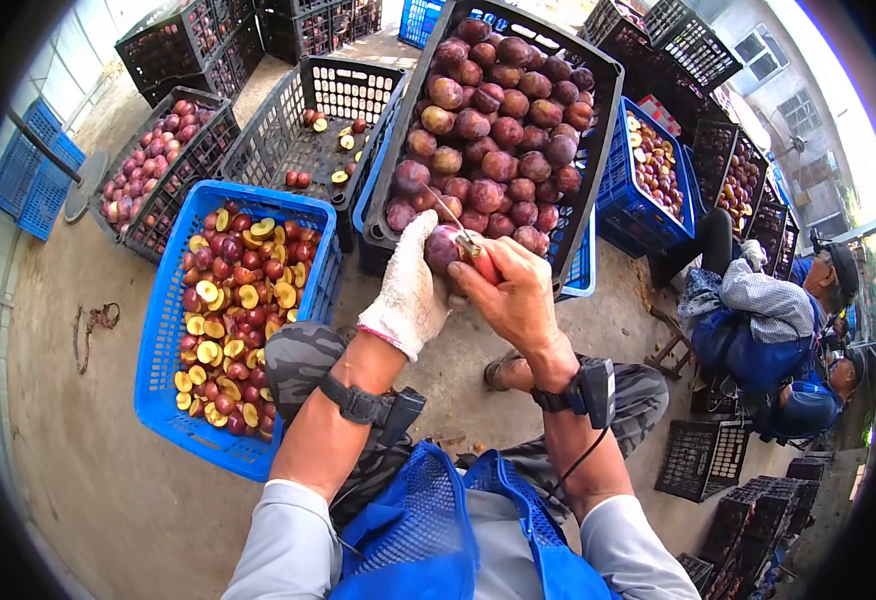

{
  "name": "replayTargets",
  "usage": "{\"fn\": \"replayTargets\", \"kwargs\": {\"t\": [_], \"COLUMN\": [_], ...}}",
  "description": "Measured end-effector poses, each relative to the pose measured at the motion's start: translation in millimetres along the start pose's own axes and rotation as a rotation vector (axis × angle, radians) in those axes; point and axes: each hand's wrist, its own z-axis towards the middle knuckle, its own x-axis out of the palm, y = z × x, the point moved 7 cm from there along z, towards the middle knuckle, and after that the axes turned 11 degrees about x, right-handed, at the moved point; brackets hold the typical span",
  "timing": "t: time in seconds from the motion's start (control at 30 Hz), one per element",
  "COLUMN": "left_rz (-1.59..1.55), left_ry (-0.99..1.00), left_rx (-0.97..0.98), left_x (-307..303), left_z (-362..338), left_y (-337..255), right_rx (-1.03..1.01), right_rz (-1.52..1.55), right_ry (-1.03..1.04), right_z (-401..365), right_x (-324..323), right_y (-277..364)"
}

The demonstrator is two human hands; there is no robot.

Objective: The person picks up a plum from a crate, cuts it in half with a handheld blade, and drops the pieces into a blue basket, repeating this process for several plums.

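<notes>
My left hand [405,292], in a white knitted glove, has its fingers closed round a purple plum [442,249]. My bare right hand [520,297] grips a small knife by its red handle [485,265]; the thin blade points up and left, right at the plum. How deep the blade sits cannot be made out. Just beyond my hands, a black crate [613,100] full of whole plums [486,125] is tilted toward me. To my left stands a blue crate [190,432] filled with cut plums [238,310], many showing yellow flesh.
A black crate [248,150] behind the blue one holds a few plums. Another crate of plums [163,150] stands farther left. Right of the tilted crate is a blue crate [623,215] of cut fruit. Two people [758,310] sit at the right among stacked crates.
</notes>
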Motion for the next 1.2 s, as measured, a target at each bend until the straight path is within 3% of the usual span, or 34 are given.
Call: {"fn": "replayTargets", "kwargs": {"t": [0.1,0.23,0.3,0.37,0.4,0.5,0.57,0.63,0.67,0.7,0.77,0.83,0.87,0.97,1.1,1.2], "left_rz": [-0.021,0.143,0.236,0.032,-0.048,-0.143,-0.290,-0.268,-0.284,-0.300,-0.272,-0.184,-0.175,-0.218,-0.240,-0.248], "left_ry": [0.021,0.045,0.261,0.301,0.240,0.197,0.184,0.172,0.198,0.225,0.282,0.080,0.107,0.006,0.087,0.037], "left_rx": [0.034,-0.008,0.003,-0.023,0.010,0.109,0.054,0.049,0.047,0.044,0.038,0.119,0.107,0.153,0.130,0.122], "left_x": [-0.1,-2.2,10.8,5.7,3.7,-2.9,-0.4,1.0,-0.6,-2.8,-1.4,-2.0,0.5,-2.9,-1.1,0.2], "left_z": [0.8,-8.9,-19.8,-17.4,-12.8,-5.8,-12.5,-16.8,-15.4,-13.1,-9.7,-12.8,-13.9,-9.0,-7.7,-9.7], "left_y": [2.2,-0.4,-1.9,-14.9,-24.2,-39.7,-36.4,-33.4,-31.0,-28.8,-26.8,-30.5,-30.6,-29.7,-27.7,-27.3], "right_rx": [-0.008,-0.177,0.288,0.709,0.718,0.442,0.456,0.410,0.562,0.572,0.385,0.327,0.272,0.263,0.224,0.160], "right_rz": [-0.042,-0.231,0.014,0.437,0.381,-0.130,-0.347,-0.062,0.156,0.247,0.217,0.203,0.188,0.124,0.089,0.029], "right_ry": [0.089,-0.045,-0.309,-0.151,-0.043,0.304,0.277,0.220,0.268,0.300,0.274,0.258,0.248,0.205,0.131,0.095], "right_z": [-1.4,-0.4,12.5,8.3,-3.3,-62.8,-77.5,-64.3,-59.9,-52.0,-34.3,-24.1,-20.8,-15.7,-16.8,-16.0], "right_x": [8.0,5.2,-26.3,-52.8,-56.6,-44.4,-41.6,-35.2,-27.4,-18.2,-3.2,12.4,17.5,23.1,26.0,24.3], "right_y": [-3.7,-3.7,-66.1,-98.9,-76.7,-75.3,-71.9,-45.6,-42.4,-29.7,-1.0,5.8,10.2,14.5,14.5,16.5]}}
